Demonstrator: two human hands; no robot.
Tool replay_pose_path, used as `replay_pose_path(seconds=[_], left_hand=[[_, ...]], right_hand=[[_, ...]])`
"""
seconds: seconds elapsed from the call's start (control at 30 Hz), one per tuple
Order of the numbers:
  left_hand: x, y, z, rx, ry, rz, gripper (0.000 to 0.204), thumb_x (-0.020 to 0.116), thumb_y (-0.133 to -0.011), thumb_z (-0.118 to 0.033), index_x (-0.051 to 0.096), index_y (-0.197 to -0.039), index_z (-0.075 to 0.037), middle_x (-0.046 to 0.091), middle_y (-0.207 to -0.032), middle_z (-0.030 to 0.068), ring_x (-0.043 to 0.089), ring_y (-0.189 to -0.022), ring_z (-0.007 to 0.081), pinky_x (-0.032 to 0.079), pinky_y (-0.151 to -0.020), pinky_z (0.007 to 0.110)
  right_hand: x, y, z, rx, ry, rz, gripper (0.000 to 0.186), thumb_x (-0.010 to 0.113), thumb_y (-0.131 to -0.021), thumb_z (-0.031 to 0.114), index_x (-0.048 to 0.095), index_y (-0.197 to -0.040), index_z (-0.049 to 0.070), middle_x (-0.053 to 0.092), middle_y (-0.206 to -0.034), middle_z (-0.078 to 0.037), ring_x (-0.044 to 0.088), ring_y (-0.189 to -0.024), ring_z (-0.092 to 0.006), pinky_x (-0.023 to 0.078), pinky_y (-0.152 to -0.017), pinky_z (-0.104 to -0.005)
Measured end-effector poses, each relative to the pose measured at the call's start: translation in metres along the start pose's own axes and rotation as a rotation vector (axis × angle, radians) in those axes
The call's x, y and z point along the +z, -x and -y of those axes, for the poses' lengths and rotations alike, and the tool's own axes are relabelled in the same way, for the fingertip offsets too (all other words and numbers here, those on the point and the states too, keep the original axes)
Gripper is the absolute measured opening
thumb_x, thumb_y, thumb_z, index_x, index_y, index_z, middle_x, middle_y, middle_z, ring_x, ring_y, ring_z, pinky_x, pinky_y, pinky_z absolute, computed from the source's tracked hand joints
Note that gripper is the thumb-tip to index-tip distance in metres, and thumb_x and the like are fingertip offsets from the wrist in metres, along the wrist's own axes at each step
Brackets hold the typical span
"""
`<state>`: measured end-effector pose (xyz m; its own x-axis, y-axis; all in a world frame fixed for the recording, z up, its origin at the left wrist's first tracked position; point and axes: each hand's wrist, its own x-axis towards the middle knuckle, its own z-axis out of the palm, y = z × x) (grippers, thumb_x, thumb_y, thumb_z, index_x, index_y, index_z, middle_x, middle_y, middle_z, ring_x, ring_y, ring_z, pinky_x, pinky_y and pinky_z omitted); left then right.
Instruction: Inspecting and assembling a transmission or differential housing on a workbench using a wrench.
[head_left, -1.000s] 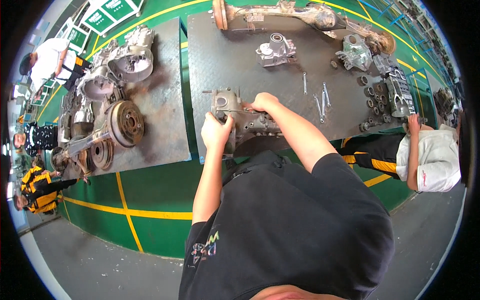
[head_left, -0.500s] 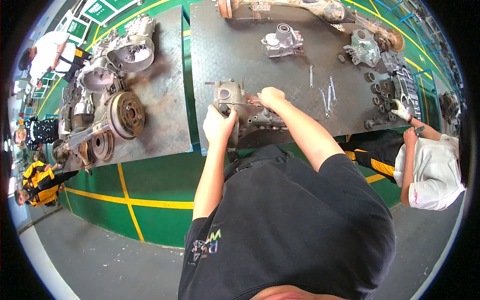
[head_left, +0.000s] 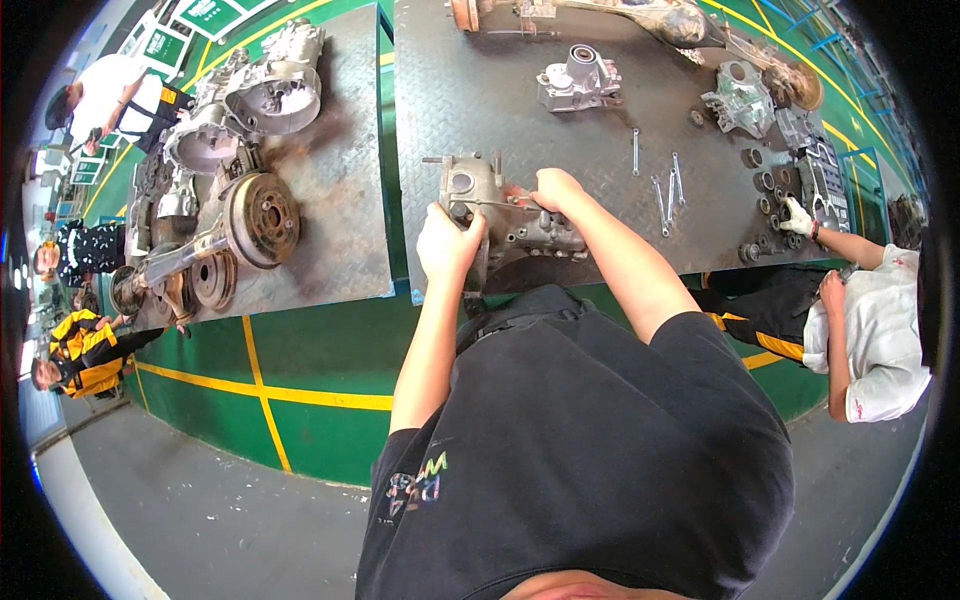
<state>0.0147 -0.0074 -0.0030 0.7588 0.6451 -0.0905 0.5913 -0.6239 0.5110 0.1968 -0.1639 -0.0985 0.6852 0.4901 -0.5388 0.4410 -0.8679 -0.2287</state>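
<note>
A grey metal gearbox housing (head_left: 487, 185) lies at the near edge of the table, right in front of me. My left hand (head_left: 448, 243) is closed around its left side, the thumb up against the flange. Over the right part of the housing, my right hand (head_left: 560, 190) is curled shut, knuckles up. A thin rod runs along the housing's top toward that hand, and a patch of red shows beside the fingers. What the right fingers grip is hidden beneath them.
Several wrenches (head_left: 665, 205) lie to the right. Behind stands a smaller metal housing (head_left: 580, 80); a rusty axle (head_left: 620, 18) spans the far edge. At right, a co-worker's gloved hand (head_left: 797, 217) is among metal rings (head_left: 766, 182). Another table holds a brake drum (head_left: 265, 220).
The whole view has shifted slightly, so the tables sit farther right. Both my hands keep about the same places on the housing. The co-worker's gloved hand has moved closer to the rings.
</note>
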Motion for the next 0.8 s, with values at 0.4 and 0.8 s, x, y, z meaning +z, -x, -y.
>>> replay_pose_path(seconds=[0.4, 0.8], left_hand=[[-0.001, 0.0, 0.001, 0.007, 0.007, -0.003, 0.061, 0.069, -0.076, -0.051, 0.053, -0.098, 0.004, 0.066, -0.089, 0.027, 0.067, -0.086, 0.0425, 0.053, -0.078, 0.047], [-0.002, 0.002, 0.002, 0.01, 0.01, -0.004, 0.06, 0.069, -0.076, -0.051, 0.053, -0.098, 0.003, 0.066, -0.09, 0.0264, 0.067, -0.086, 0.0425, 0.053, -0.078, 0.047]], right_hand=[[-0.011, 0.006, 0.011, 0.044, 0.001, 0.014, 0.028, 0.066, -0.083, 0.023, 0.074, -0.102, 0.003, 0.068, -0.111, -0.02, 0.066, -0.105, -0.0352, 0.053, -0.09, -0.0416], [-0.009, 0.006, 0.018, 0.141, -0.002, 0.058, 0.024, 0.064, -0.084, 0.02, 0.075, -0.1, 0.006, 0.071, -0.104, -0.016, 0.069, -0.1, -0.0321, 0.055, -0.082, -0.0386]])
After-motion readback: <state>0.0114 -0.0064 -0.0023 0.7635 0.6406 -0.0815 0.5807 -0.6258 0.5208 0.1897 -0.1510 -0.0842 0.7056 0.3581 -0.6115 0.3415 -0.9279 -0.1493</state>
